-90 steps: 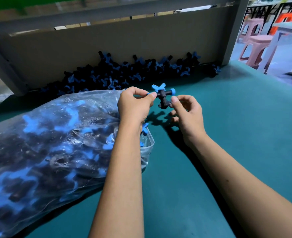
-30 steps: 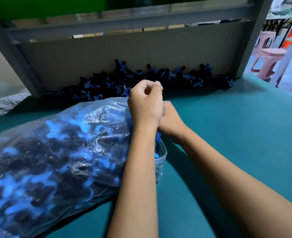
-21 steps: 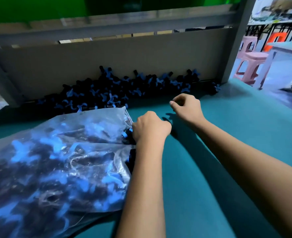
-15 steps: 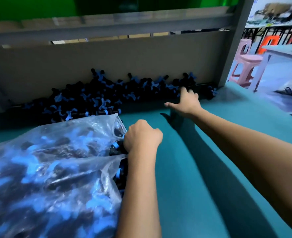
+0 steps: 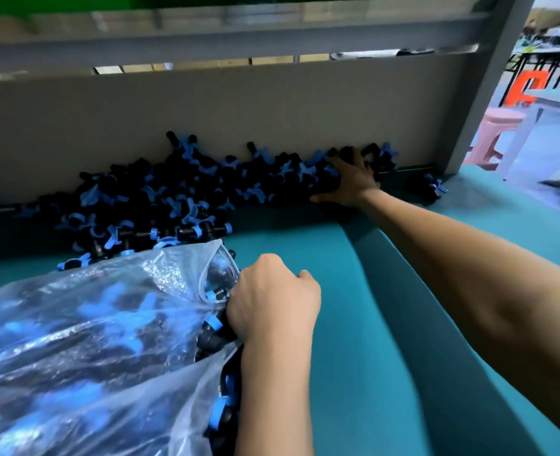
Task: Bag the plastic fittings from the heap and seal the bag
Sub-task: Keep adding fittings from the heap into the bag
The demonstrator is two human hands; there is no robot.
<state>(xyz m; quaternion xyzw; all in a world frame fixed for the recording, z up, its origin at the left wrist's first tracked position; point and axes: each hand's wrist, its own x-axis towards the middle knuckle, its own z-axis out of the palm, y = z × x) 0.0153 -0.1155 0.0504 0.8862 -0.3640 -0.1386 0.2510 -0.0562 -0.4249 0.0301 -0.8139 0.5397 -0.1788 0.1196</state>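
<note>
A long heap of black fittings with blue wing handles (image 5: 173,199) lies along the grey back board. A clear plastic bag (image 5: 91,340), bulging with the same fittings, lies at the lower left with its mouth facing right. My left hand (image 5: 272,304) grips the edge of the bag's mouth in a fist, and fittings show in the opening beside it. My right hand (image 5: 351,182) is stretched out to the right end of the heap. Its fingers are spread over the fittings and the thumb points left. Its fingertips are hidden among the parts.
The teal table top (image 5: 370,357) runs right of the bag. One stray fitting (image 5: 428,187) sits near the grey post (image 5: 482,83) at the back right corner. The grey board (image 5: 239,106) closes the back. A pink stool (image 5: 499,133) stands beyond the table.
My right hand has left the bag's mouth and reached forward and right onto the heap. My left hand has kept its grip on the bag's mouth. The fitting held three seconds ago is gone from view.
</note>
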